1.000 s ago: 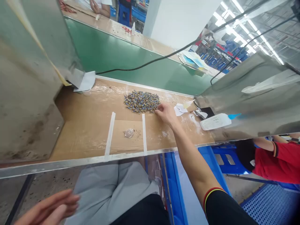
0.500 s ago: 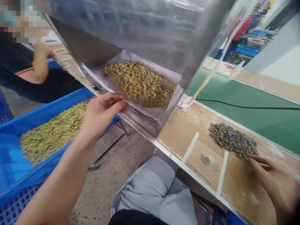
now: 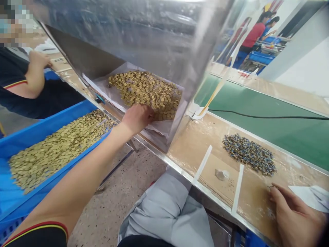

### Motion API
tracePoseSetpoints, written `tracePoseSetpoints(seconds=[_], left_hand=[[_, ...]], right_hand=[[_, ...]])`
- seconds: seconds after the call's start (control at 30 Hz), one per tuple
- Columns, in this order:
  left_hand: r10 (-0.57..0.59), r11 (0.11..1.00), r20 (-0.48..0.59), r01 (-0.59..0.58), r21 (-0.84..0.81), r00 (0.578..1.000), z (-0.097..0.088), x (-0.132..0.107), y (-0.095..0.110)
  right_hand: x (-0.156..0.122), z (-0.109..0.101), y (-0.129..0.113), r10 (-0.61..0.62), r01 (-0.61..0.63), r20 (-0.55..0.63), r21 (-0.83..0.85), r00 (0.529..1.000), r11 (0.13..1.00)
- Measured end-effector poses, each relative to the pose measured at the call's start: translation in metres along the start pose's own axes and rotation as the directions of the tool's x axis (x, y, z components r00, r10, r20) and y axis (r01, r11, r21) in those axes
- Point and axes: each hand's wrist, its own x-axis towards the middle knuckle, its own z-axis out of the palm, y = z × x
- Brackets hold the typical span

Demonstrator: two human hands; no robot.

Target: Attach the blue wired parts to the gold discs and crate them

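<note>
one left hand (image 3: pixel 138 116) curls by gold discs (image 3: pixel 142 86) at the paper's (image 3: pixel 162 128) near edge, hold hidden from me; right hand (image 3: pixel 295 210) pinches a sliver (image 3: pixel 269 186), best lightly

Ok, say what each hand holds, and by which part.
The right hand seems to pinch a small piece by one end. The left hand is at the gold discs; whether it holds any cannot be told.

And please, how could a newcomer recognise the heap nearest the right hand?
Find the brown table below the green panel. Near the right hand lies an oblong heap. Its tiny pieces mix blue, dark and gold, unlike the plain gold discs under the metal hood.
</note>
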Motion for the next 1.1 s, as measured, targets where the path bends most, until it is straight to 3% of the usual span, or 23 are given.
tracePoseSetpoints(seconds=[0.13,0.27,0.3,0.33,0.37,0.43,0.57,0.7,0.8,0.87,0.97,1.1], left_hand=[[-0.048,0.996,-0.006,0.047,-0.079,0.999,-0.016,-0.008,0.017],[-0.128,0.943,-0.111,0.086,-0.322,0.986,-0.033,-0.050,0.020],[-0.194,0.868,-0.129,0.109,-0.485,0.972,-0.029,-0.066,0.021],[-0.314,0.571,-0.052,0.145,-0.808,0.948,-0.021,-0.083,0.024],[-0.334,0.401,0.040,0.181,-0.898,0.942,-0.009,-0.101,0.028],[-0.313,0.199,0.209,0.279,-0.939,0.927,0.024,-0.133,0.045],[-0.207,-0.107,0.482,0.470,-0.876,0.851,0.093,-0.171,0.091],[-0.080,-0.314,0.632,0.582,-0.750,0.771,0.132,-0.177,0.118],[-0.035,-0.375,0.685,0.626,-0.684,0.728,0.148,-0.174,0.122],[-0.029,-0.343,0.691,0.642,-0.686,0.723,0.157,-0.172,0.124],[-0.015,-0.233,0.640,0.620,-0.749,0.768,0.170,-0.167,0.130],[-0.026,-0.084,0.538,0.535,-0.841,0.842,0.185,-0.158,0.143]], right_hand=[[-0.006,-0.001,-0.017,0.123,-0.123,0.024,0.022,0.992,0.992],[-0.004,-0.005,-0.007,0.121,-0.124,0.052,0.051,0.991,0.991],[-0.006,-0.006,-0.003,0.111,-0.115,0.069,0.050,0.991,0.992],[-0.009,-0.007,0.002,0.089,-0.093,0.086,0.045,0.992,0.995],[-0.013,-0.008,0.005,0.054,-0.058,0.101,0.038,0.993,0.998],[-0.021,-0.009,0.008,-0.049,0.047,0.122,0.021,0.991,0.999],[-0.027,-0.010,0.004,-0.225,0.227,0.191,0.011,0.955,0.974],[-0.028,-0.008,-0.001,-0.239,0.239,0.177,0.023,0.955,0.971],[-0.036,-0.008,-0.008,-0.159,0.153,0.156,0.053,0.975,0.987],[-0.044,-0.008,-0.020,-0.067,0.049,0.136,0.131,0.989,0.990],[-0.055,-0.004,-0.048,-0.016,-0.033,0.157,0.307,0.988,0.951],[-0.063,0.009,-0.082,-0.123,0.011,0.252,0.407,0.960,0.913]])
